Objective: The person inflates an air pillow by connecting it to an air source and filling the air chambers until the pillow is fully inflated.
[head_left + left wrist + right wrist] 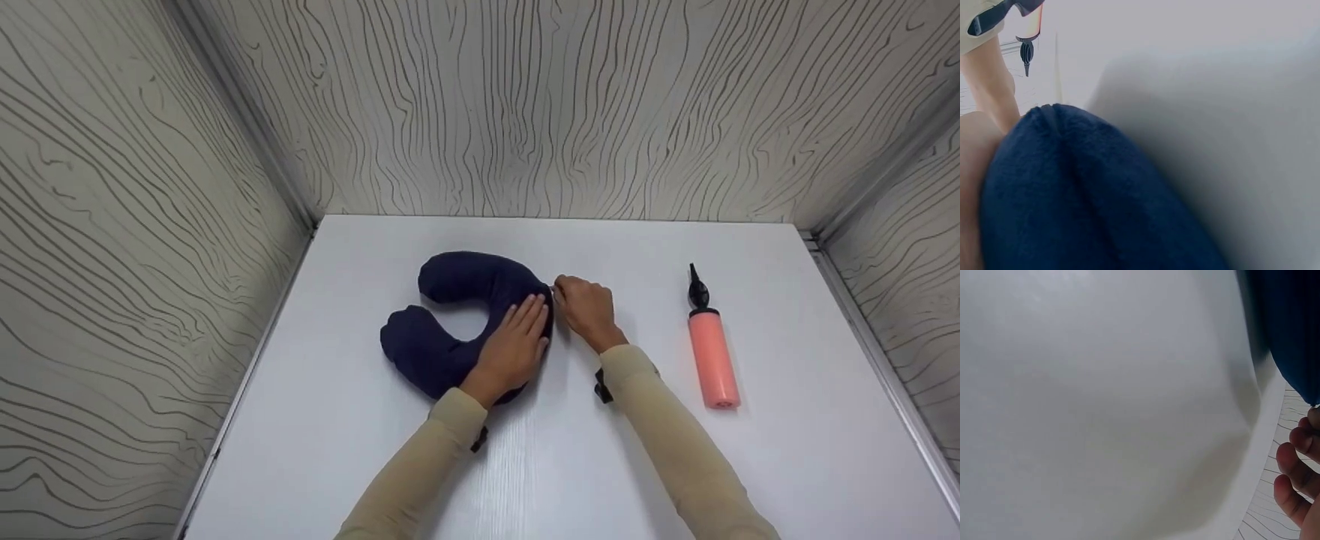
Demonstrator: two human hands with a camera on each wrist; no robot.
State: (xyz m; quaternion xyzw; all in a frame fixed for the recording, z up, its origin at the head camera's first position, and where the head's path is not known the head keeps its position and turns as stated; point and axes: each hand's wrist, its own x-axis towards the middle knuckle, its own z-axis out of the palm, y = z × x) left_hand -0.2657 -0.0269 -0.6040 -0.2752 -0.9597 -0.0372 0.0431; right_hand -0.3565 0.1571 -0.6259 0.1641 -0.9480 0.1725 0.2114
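Note:
A navy blue U-shaped neck pillow [457, 360] lies on the white table, its opening toward the left. My left hand [513, 351] rests flat on the pillow's right curve, fingers straight and pointing away. In the left wrist view the plush pillow [1089, 197] fills the lower part, with a seam along it. Curled fingers of my right hand [586, 306] pinch a small zipper pull at the pillow's outer right edge. The right wrist view has this hand [1300, 475] at the lower right, fingertips at the tip of the blue fabric [1294, 343].
A coral pink hand pump [714, 360] with a black nozzle lies to the right of my right forearm. The white table [315, 450] meets wood-grain patterned walls [517, 112] at the back and both sides.

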